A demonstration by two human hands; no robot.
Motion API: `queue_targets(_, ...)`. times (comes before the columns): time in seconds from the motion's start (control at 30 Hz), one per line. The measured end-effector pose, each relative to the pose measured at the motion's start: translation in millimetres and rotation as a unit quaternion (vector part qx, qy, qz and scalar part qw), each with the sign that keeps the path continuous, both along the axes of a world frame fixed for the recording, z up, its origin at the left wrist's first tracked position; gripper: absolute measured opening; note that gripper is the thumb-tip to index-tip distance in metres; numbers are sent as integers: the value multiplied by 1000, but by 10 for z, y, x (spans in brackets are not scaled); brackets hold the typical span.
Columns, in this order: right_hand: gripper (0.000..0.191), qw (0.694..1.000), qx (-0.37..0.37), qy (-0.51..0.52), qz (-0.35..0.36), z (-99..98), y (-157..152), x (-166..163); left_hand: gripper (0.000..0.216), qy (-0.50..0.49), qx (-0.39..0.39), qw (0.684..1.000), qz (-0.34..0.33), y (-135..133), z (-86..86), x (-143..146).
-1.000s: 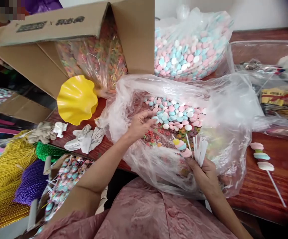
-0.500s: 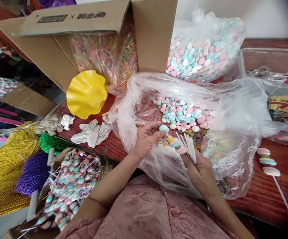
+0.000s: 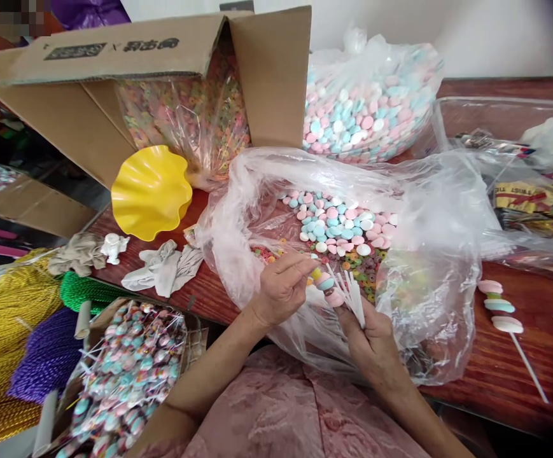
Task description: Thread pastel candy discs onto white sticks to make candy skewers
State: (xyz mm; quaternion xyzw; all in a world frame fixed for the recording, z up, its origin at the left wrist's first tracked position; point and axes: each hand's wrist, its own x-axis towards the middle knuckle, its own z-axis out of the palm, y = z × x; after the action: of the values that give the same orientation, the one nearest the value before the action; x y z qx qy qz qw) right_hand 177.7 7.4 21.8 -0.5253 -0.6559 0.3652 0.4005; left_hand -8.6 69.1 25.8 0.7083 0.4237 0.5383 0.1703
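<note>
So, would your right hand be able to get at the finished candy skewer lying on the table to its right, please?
Probably, but not freely: the right hand holds white sticks, and the plastic bag bulges between it and the finished skewer on the table.

Table [image 3: 490,375]: bearing load | box [image 3: 266,76]: lying sideways, rear | yellow bowl [image 3: 149,191]: sitting tilted beside box | open bag [image 3: 429,254]: sitting centre | full bag [image 3: 366,102]: sitting behind | skewer [image 3: 498,305]: lying right.
</note>
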Motion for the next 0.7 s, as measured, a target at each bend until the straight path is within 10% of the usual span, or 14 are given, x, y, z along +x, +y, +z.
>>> queue_targets(0.4,23,999,24,9,-32,-53,137,-87,42,-281,-189,940,-39,39,-13,103)
queue_targets(0.7,22,999,15,-28,-22,-163,119,-77,43,-287,-351,888,-82,-72,-46,286)
